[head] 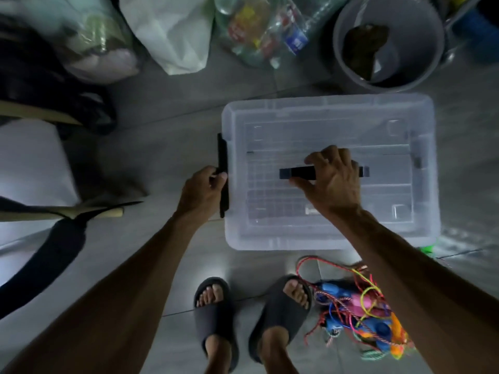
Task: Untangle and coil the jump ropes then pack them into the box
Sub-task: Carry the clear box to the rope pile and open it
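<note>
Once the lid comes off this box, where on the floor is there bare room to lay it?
Bare tile lies left of the box, between its side latch and the white cushion. Crowded: bags and a bucket behind the box, tangled jump ropes beside the right foot.

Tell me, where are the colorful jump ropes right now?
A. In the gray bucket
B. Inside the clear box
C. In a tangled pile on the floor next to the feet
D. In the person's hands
C: the jump ropes lie in a tangled heap on the floor in front of the closed box, while the left hand grips the side latch and the right hand grips the lid handle.
</note>
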`<state>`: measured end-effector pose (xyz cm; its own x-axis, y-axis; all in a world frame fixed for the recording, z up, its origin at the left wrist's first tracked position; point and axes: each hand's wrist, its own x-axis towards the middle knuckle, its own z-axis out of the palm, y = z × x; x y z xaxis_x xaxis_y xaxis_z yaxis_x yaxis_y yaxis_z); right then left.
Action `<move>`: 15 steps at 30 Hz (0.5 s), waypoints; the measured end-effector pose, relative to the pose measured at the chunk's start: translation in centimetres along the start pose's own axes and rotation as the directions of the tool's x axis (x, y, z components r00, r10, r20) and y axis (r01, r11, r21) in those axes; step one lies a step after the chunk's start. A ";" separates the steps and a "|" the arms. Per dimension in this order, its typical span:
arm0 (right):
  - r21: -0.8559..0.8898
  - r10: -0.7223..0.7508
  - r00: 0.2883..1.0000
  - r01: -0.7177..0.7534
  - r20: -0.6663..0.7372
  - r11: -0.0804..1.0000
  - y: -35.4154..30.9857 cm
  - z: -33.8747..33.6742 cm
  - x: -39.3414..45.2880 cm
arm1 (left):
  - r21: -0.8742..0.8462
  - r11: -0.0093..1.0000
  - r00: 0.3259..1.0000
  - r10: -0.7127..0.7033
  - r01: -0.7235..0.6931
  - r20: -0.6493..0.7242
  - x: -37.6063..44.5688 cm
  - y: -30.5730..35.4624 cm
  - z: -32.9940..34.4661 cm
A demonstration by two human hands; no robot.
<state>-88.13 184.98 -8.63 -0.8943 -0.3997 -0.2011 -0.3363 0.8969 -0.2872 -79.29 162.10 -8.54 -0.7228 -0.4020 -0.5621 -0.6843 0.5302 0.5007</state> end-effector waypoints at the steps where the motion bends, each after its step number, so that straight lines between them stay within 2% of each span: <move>1: 0.000 -0.003 1.000 0.003 -0.003 1.000 0.0 -0.1 -0.1 | -0.069 0.998 1.000 -0.003 0.005 0.030 0.1 -0.1 -0.2; 5: 0.016 0.013 0.999 -0.014 0.045 1.000 -0.2 -0.3 -0.2 | -0.336 0.937 0.988 -0.052 0.098 0.145 0.4 -1.4 -0.3; 8: 0.019 -0.005 0.998 0.004 0.061 1.000 -0.1 -0.3 0.0 | -0.373 0.914 0.979 -0.094 0.157 0.183 1.0 -3.4 -0.4; 10: 0.019 -0.013 0.998 0.012 0.067 1.000 -0.1 -0.3 0.0 | -0.350 0.921 0.980 -0.122 0.171 0.159 1.3 -3.7 0.0; 11: 0.015 -0.017 0.998 0.016 0.066 1.000 0.0 -0.3 0.0 | -0.286 0.944 0.984 -0.143 0.168 0.105 1.3 -3.5 0.4; 13: 0.006 -0.030 0.996 0.029 0.087 1.000 0.0 -0.7 0.2 | -0.088 0.990 0.981 -0.121 0.109 -0.149 0.6 -2.4 0.8; 14: 0.002 -0.032 0.993 0.032 0.113 0.999 0.1 -1.1 0.3 | -0.007 1.000 0.965 -0.017 0.015 -0.261 -0.1 -1.9 0.9; 15: -0.005 -0.033 0.988 0.034 0.150 0.999 0.3 -1.6 0.4 | 0.062 0.994 0.951 0.108 -0.095 -0.291 -0.9 -1.5 1.0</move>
<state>-89.09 185.35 -7.30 -0.8282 -0.4529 -0.3300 -0.3681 0.8837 -0.2890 -77.50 162.41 -9.49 -0.7895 -0.5416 -0.2887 -0.6056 0.6109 0.5099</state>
